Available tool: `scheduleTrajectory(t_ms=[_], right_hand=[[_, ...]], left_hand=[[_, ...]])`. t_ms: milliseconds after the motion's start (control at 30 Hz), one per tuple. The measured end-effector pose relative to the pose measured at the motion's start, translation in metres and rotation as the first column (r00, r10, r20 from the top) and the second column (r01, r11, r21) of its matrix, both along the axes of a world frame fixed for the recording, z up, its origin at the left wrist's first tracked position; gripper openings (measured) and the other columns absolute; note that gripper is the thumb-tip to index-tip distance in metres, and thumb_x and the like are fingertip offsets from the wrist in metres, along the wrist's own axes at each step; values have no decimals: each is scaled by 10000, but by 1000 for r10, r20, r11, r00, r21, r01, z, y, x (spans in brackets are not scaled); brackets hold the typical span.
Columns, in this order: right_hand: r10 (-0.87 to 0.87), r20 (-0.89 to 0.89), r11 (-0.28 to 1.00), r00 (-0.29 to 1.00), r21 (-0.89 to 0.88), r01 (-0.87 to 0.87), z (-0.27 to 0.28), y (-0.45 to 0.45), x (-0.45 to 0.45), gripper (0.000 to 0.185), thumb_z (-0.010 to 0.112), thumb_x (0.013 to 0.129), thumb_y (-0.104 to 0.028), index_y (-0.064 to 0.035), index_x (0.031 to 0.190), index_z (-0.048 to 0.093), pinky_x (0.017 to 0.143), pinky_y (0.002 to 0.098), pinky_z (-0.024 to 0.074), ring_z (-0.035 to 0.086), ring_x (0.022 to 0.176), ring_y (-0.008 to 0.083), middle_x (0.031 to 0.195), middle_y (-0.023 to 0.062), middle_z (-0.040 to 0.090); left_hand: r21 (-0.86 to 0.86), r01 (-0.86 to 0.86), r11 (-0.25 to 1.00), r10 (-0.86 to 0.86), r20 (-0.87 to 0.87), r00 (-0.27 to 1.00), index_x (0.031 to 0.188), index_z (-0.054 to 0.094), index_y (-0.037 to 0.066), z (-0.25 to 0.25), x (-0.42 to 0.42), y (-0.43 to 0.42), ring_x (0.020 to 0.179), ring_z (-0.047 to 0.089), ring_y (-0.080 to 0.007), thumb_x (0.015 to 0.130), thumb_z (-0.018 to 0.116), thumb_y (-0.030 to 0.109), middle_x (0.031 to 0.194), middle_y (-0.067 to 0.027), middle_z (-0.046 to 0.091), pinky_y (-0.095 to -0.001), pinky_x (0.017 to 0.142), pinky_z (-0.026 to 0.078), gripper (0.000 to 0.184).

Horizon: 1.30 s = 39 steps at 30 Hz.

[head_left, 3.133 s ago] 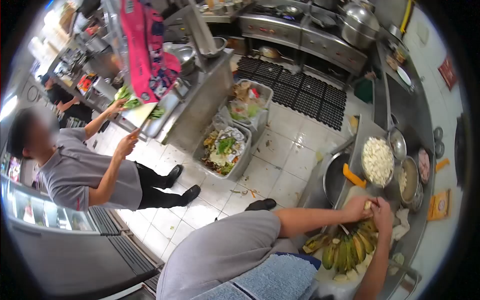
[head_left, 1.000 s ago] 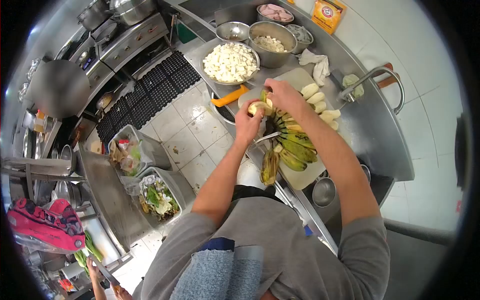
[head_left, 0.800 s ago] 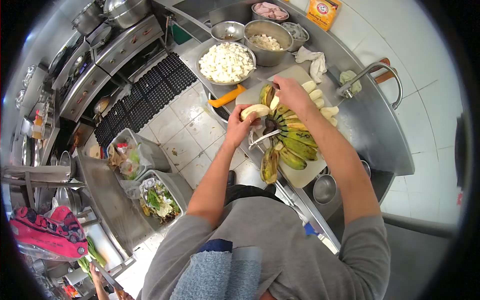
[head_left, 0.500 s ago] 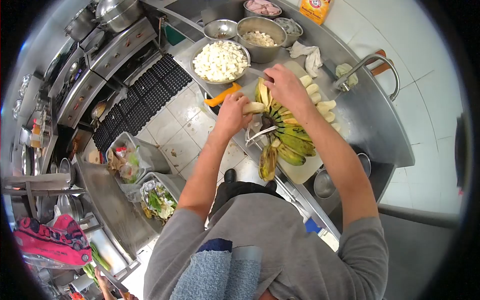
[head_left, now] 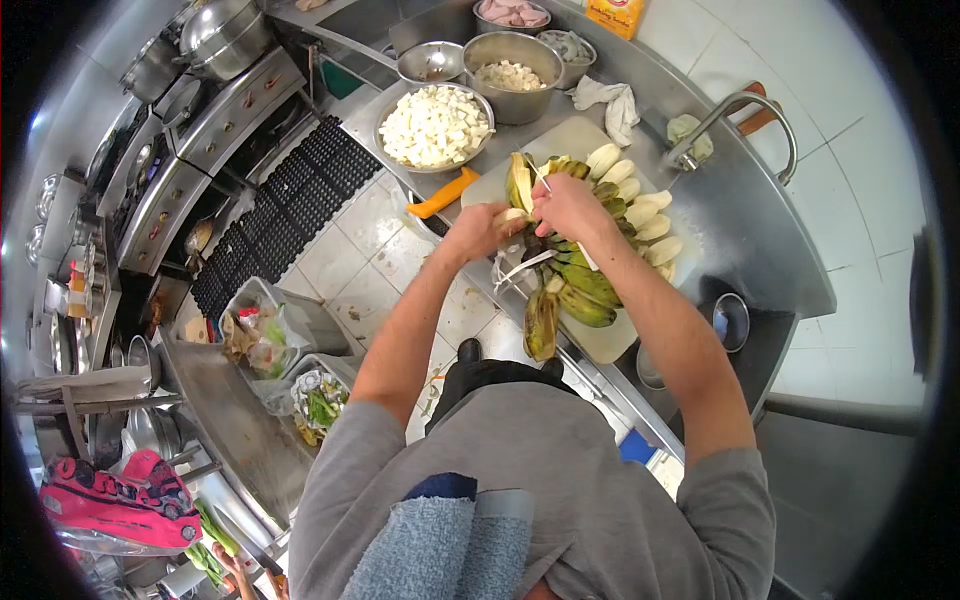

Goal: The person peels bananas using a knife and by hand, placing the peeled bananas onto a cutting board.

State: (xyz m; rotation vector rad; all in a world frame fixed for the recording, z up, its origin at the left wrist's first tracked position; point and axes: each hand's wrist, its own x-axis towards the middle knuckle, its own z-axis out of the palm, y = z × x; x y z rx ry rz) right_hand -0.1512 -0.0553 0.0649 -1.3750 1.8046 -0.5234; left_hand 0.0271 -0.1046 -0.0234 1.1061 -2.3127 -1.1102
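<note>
My left hand is wrapped around a pale peeled banana, its fingers partly hiding it. My right hand grips a knife; the narrow blade points away from me, and a white part, probably the handle, shows below the palm. Both hands are close together over a green-yellow banana bunch on a pale cutting board. Several peeled bananas lie in a row along the board's right side. An opened peel stands just beyond my hands, and another peel hangs near the board's front.
Left of the board lies an orange curved object. Behind it is a bowl of white cubes, beside a deep pot. A faucet arches at right. Bins stand on the floor at left.
My right hand has moved down and nearer my left hand, and the knife is now steeper. My left hand has shifted slightly right and nearer me. The whole view has shifted a little.
</note>
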Motion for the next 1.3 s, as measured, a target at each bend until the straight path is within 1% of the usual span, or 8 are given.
scheduleTrajectory(t_ms=[100, 167, 233, 500, 733, 833, 1033, 1300], right_hand=[[-33, 37, 997, 999, 78, 30, -9, -1, 0, 246, 547, 890, -53, 61, 1104, 593, 495, 309, 494, 729, 664, 218, 873, 140, 700], [-74, 30, 994, 997, 77, 71, -16, -2, 3, 266, 560, 885, -52, 57, 1127, 585, 465, 302, 473, 730, 677, 209, 881, 143, 697], [-106, 27, 992, 994, 73, 104, -20, -2, 4, 269, 575, 879, -57, 58, 1122, 588, 467, 303, 476, 729, 679, 205, 889, 142, 698], [-132, -15, 990, 991, 45, 132, -21, -2, 1, 215, 641, 850, -81, 26, 1037, 640, 453, 285, 454, 725, 666, 188, 887, 113, 718], [-117, -56, 988, 992, -105, 111, -32, 5, 5, 188, 659, 837, -45, 44, 1003, 653, 460, 309, 502, 711, 614, 187, 810, 116, 705], [-53, -117, 989, 992, -144, 36, -36, 4, 7, 146, 640, 855, -54, 25, 976, 652, 447, 304, 492, 704, 602, 188, 766, 112, 687], [-66, 28, 985, 997, 159, 60, -19, 2, 10, 116, 553, 881, -55, 14, 859, 644, 523, 311, 526, 717, 615, 193, 806, 161, 703], [253, -87, 897, 964, -353, -267, -8, 36, 42, 352, 748, 729, -23, 39, 1068, 675, 773, 356, 537, 672, 904, 294, 992, 161, 677]], left_hand=[[257, -112, 960, 128, -45, 991, 1094, 704, 69, 18, 1, 23, 782, 670, -301, 923, 680, 358, 845, -172, 695, -399, 738, 515, 337], [-64, -178, 982, 165, -169, 972, 1123, 690, 59, -16, -2, 27, 827, 672, -316, 919, 681, 329, 921, -193, 694, -404, 759, 515, 338], [-56, -232, 971, 214, -233, 949, 1148, 677, 34, -23, -5, 33, 872, 672, -336, 916, 680, 301, 985, -208, 694, -407, 791, 516, 354], [124, -352, 928, 372, -376, 848, 1134, 685, 51, -25, -12, 49, 914, 677, -355, 907, 682, 313, 998, -212, 698, -427, 814, 518, 346], [372, -375, 849, 511, -398, 762, 1080, 717, 52, -28, -22, 53, 754, 685, -232, 926, 659, 343, 859, -156, 718, -382, 711, 528, 334], [550, -231, 802, 468, -339, 816, 1113, 694, 4, -34, -18, 39, 766, 631, -158, 959, 636, 305, 897, -80, 702, -324, 650, 521, 342], [913, 131, 387, 447, -310, 839, 1032, 635, 61, -8, 3, 13, 689, 592, -152, 974, 553, 246, 862, -35, 628, -313, 589, 520, 210], [920, 212, 330, 379, -335, 863, 870, 604, 151, 6, 12, -5, 572, 532, -96, 949, 537, 302, 706, 39, 587, -240, 513, 431, 183]])
